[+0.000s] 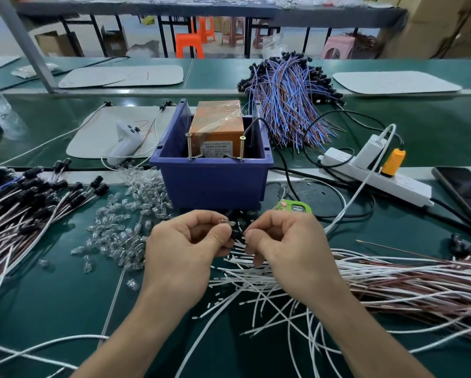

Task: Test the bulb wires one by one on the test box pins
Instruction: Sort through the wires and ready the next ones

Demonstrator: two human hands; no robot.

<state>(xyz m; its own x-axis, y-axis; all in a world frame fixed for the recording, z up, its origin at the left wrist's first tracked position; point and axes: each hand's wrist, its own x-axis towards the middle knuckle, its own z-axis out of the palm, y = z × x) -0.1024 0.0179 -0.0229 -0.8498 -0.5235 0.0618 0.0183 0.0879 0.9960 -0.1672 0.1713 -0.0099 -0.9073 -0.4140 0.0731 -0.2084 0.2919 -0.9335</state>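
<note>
The test box (215,126) is orange and sits inside a blue bin (212,181); two upright brass screw pins (188,145) (241,147) stand at the bin's front rim. Just in front of the bin, my left hand (182,246) pinches a small clear bulb (226,222) between thumb and forefinger. My right hand (286,241) pinches a black socket (235,234) with white wires trailing down from it. The two hands meet at their fingertips, bulb against socket. White and brown socket wires (365,279) lie spread to the right under my right wrist.
Loose clear bulbs (125,222) litter the green mat left of the bin. A bundle of black-socket wires (24,208) lies at far left, blue-and-brown wires (288,99) behind the bin. A white power strip (378,175), a phone (466,192) and a green counter (294,207) sit right.
</note>
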